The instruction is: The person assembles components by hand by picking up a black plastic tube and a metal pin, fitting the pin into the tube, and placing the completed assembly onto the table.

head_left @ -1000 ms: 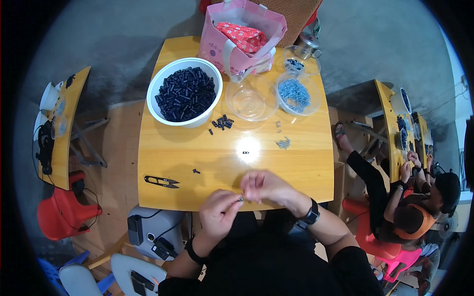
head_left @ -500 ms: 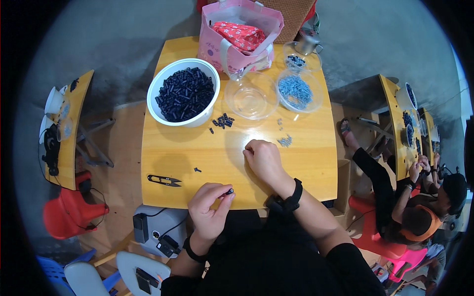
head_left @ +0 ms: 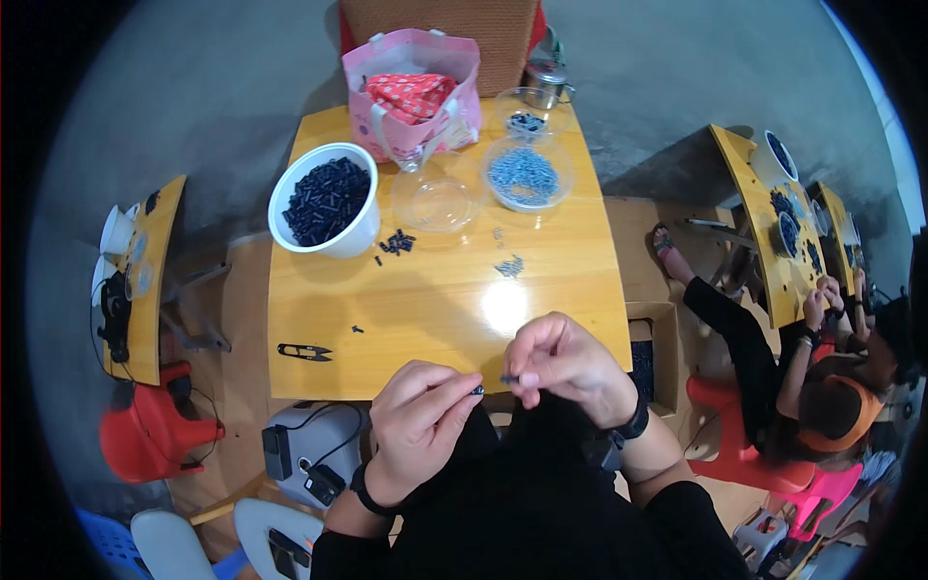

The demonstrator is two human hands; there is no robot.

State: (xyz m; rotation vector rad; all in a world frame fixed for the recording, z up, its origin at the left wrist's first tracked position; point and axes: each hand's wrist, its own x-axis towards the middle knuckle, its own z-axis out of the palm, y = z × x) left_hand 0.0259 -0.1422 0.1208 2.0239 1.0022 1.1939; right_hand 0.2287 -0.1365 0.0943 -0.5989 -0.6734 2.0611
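Over the near table edge, my left hand [head_left: 420, 425] pinches a small black cylindrical piece [head_left: 478, 391] between thumb and fingertips. Close to its right, my right hand [head_left: 575, 372] is closed on a small dark thin piece [head_left: 509, 379] that points toward the left one; its exact kind is too small to make out. A short gap separates the two pieces. Farther up the table lie a small heap of loose black cylindrical pieces [head_left: 396, 243] and a small pile of silver pin-like parts [head_left: 509, 266]. One dark piece [head_left: 358, 330] lies alone near the thread snips [head_left: 304, 352].
A white tub [head_left: 282, 218] of black pieces stands at the back left of the table [head_left: 435, 329]. Beside it are a clear lid [head_left: 435, 205], a clear bowl [head_left: 567, 184] of silver parts and a pink bag [head_left: 464, 77]. At the right, another person [head_left: 822, 416] works at another table.
My right hand has lifted from the table and come back toward my left, now holding a small dark piece. My left hand has shifted slightly right, still holding its black piece. The view has shifted.
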